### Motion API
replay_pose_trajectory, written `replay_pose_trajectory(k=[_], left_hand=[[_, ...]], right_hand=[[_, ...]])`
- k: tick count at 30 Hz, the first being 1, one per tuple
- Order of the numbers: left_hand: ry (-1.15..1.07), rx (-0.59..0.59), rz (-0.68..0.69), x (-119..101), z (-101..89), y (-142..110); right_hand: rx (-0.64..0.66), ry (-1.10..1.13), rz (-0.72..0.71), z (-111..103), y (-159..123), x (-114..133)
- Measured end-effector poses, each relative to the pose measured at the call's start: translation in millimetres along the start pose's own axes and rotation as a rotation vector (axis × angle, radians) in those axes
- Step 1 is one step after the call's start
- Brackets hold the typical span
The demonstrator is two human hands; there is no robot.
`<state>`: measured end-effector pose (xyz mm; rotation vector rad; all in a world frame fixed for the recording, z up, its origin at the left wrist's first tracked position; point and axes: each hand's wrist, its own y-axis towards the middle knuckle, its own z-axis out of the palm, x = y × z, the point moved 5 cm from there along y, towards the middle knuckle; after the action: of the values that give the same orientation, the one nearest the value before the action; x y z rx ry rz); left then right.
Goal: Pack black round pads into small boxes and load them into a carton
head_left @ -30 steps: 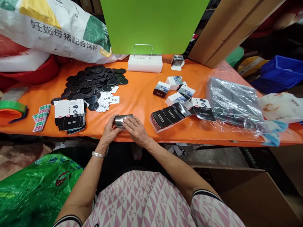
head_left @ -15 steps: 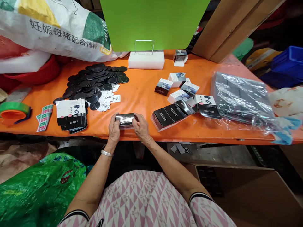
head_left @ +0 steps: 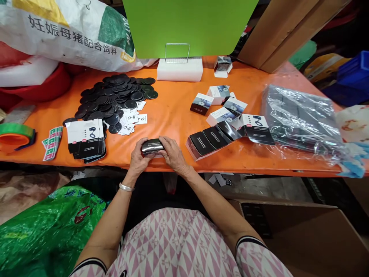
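Observation:
A small black product box (head_left: 152, 145) with white lettering is held near the table's front edge. My left hand (head_left: 138, 157) grips its left end, fingers curled round the side. On the other end, my right hand (head_left: 173, 154) is closed with its thumb at the near side. To the right lies a short row of similar black boxes (head_left: 211, 139). Left of my hands sits a stack of flat printed cartons (head_left: 87, 140). White cards (head_left: 128, 122) lie beside a heap of black discs (head_left: 115, 94).
Several loose boxes (head_left: 226, 105) lie right of centre, beside a plastic-wrapped grey bundle (head_left: 300, 115). A white foam block (head_left: 180, 70) stands at the back under a green panel (head_left: 190, 27). Tape rolls (head_left: 15, 134) are at far left. An open cardboard carton (head_left: 311, 234) is below right.
My thumbs have shifted from the box's top face down to its near side, and my right fingers have come further over its right end. The view has shifted slightly.

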<state>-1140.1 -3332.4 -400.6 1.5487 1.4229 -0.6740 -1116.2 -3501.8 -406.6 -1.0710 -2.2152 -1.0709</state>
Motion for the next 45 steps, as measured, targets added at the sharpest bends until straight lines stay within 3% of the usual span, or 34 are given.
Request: replay_pose_trajectory(k=[3, 5, 9, 14, 20, 25, 30, 35, 38, 43, 45], left_hand=[[-0.054, 0.055, -0.006, -1.4, 0.9, -1.5], [-0.126, 0.079, -0.038, -0.1, 1.1, -3.5], [-0.24, -0.022, -0.133, 4.7, 0.2, -4.1], [-0.225, -0.059, -0.153, 3.1, 3.3, -0.9], [-0.184, 0.069, -0.113, 0.6, -0.9, -1.4], [-0.168, 0.228, -0.087, 0.9, -0.4, -3.2], [-0.13, 0.148, -0.039, 2.6, 0.1, -2.3], [-0.148, 0.165, -0.026, 0.3, -2.2, -1.8], [-0.139, 0.163, -0.008, -0.7, -4.1, -1.9], [-0.117, 0.162, 0.018, -0.8, -3.6, -2.1], [-0.11, 0.182, 0.022, -1.1, -3.5, -1.3]], right_hand=[[0.056, 0.035, 0.06, -0.2, -2.2, 0.7], [0.023, 0.098, 0.124, -0.9, -2.6, -0.1], [-0.058, 0.258, 0.217, 1.8, -0.1, -2.2], [0.031, 0.407, 0.284, 4.0, 6.8, -3.2], [0.078, -0.079, 0.09, -7.8, 16.6, 23.5], [0.374, -0.41, -0.112, -12.5, 32.7, 48.5], [0.51, -0.541, -0.155, -16.1, 39.0, 57.0], [0.384, -0.495, -0.114, -1.8, 25.0, 54.6], [0.288, -0.404, -0.164, 4.5, 12.2, 48.2], [0.226, -0.148, -0.287, 0.0, -0.7, 32.5], [0.187, -0.06, -0.261, -1.5, -1.8, 22.9]])
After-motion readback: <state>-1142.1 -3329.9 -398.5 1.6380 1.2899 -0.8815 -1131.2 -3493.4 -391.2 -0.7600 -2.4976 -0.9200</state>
